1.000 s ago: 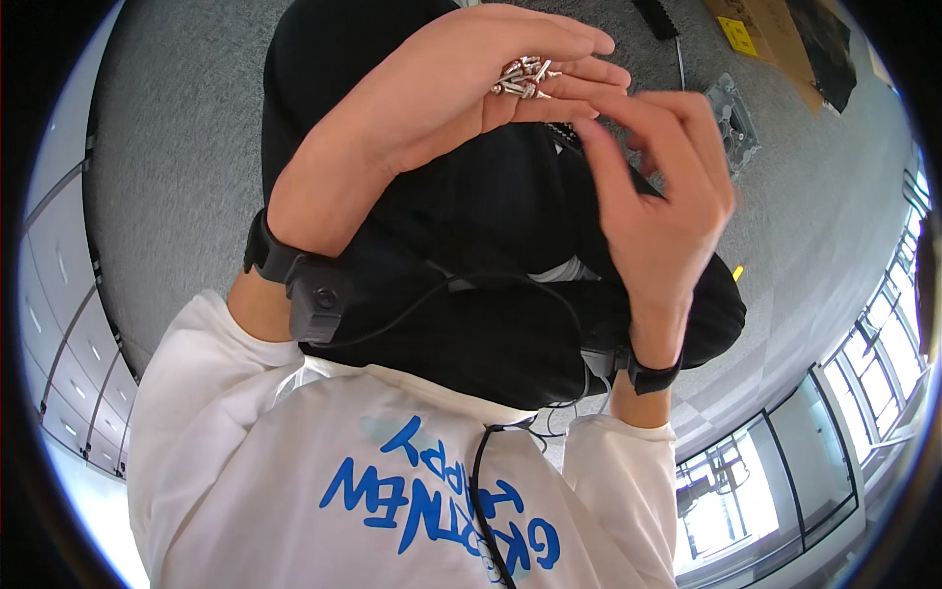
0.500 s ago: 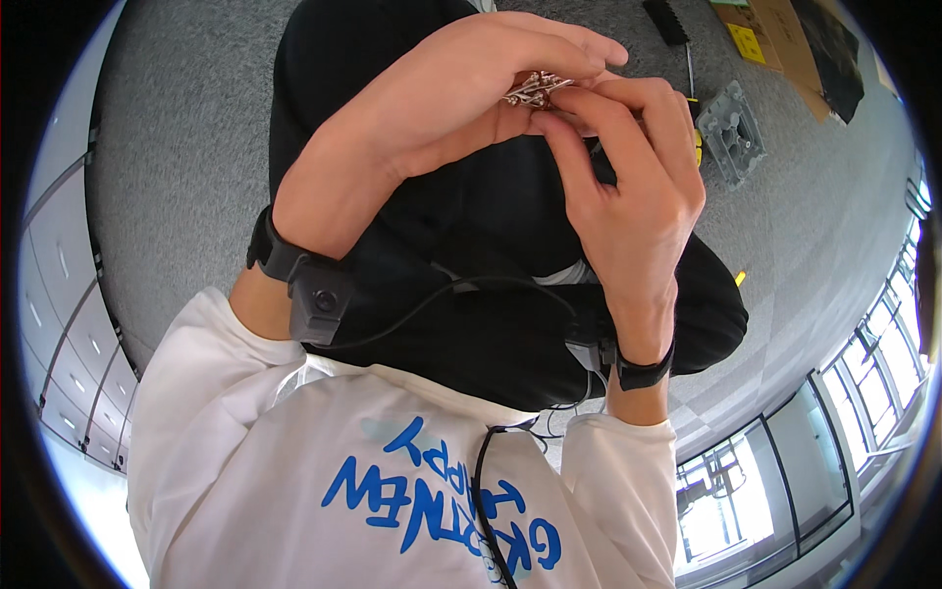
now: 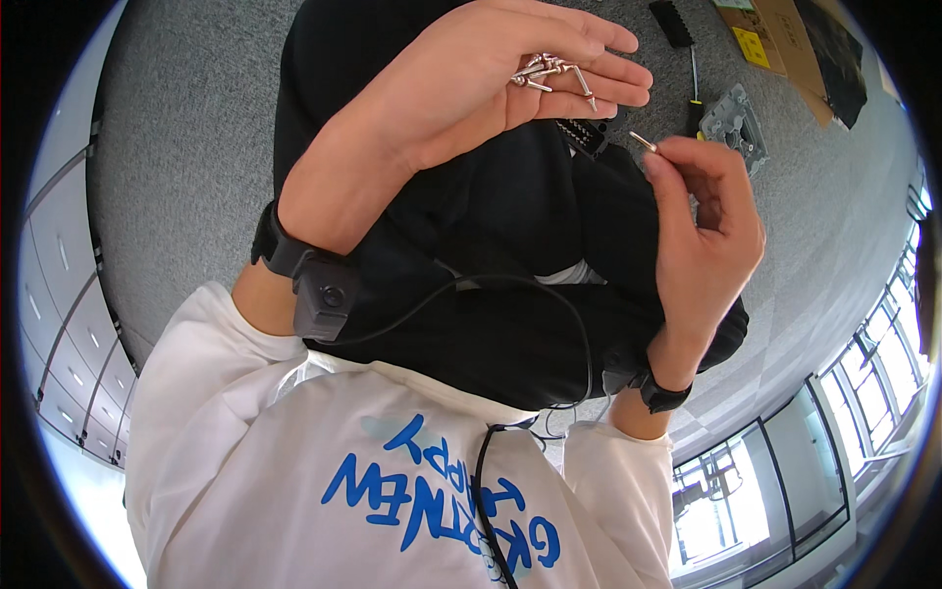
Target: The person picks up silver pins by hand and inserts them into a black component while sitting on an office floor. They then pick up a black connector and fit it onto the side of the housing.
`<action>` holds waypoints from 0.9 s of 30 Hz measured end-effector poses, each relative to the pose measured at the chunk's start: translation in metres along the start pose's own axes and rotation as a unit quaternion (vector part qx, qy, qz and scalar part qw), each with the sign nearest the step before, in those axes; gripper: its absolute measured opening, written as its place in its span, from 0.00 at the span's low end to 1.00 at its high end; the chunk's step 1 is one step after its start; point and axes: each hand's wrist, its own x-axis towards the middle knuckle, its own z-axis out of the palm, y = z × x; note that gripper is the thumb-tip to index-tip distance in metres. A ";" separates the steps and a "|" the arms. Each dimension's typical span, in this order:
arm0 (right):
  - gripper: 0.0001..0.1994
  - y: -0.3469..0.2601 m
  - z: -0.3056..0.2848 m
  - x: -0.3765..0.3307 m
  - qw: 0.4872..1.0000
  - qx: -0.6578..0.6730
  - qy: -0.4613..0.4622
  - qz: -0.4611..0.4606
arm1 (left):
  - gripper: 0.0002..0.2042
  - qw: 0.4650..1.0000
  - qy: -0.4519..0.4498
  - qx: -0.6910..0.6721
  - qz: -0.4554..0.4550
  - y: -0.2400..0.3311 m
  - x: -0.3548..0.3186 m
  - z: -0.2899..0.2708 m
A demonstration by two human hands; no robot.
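Note:
My left hand point(image 3: 471, 83) is cupped palm up, its fingers stretched out. Several shiny metal screws point(image 3: 548, 69) lie loose in a small pile on that palm and its fingers. To the right and a little nearer, my right hand point(image 3: 711, 211) pinches a single screw point(image 3: 643, 142) between thumb and index finger, its tip toward the left hand. The two hands are apart. Partly hidden beneath the left fingers is a black piece with a row of small shiny bits point(image 3: 583, 139); its kind cannot be made out.
On the grey carpet point(image 3: 186, 177) at the far right lie a screwdriver point(image 3: 696, 103) with a yellow-and-black handle, a black ridged piece point(image 3: 671, 24) and a grey moulded housing point(image 3: 731, 123). A cardboard box point(image 3: 797, 54) lies beyond. A cable point(image 3: 587, 329) runs between my wrist devices.
My right hand has drawn away from the left palm, to the right and nearer, with one screw in its pinch. The left fingers have opened out, showing the screws.

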 end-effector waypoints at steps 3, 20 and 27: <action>0.04 0.017 -0.008 -0.004 0.999 -0.022 -0.007 0.026 | 0.22 1.000 0.003 -0.005 0.005 -0.002 0.003 -0.001; 0.07 0.093 0.038 0.005 0.959 -0.240 -0.150 -0.031 | 0.22 1.000 -0.009 -0.003 0.020 -0.003 0.000 -0.003; 0.07 0.095 0.046 0.004 0.950 -0.260 -0.160 -0.058 | 0.23 1.000 -0.025 -0.011 0.013 -0.011 0.011 -0.014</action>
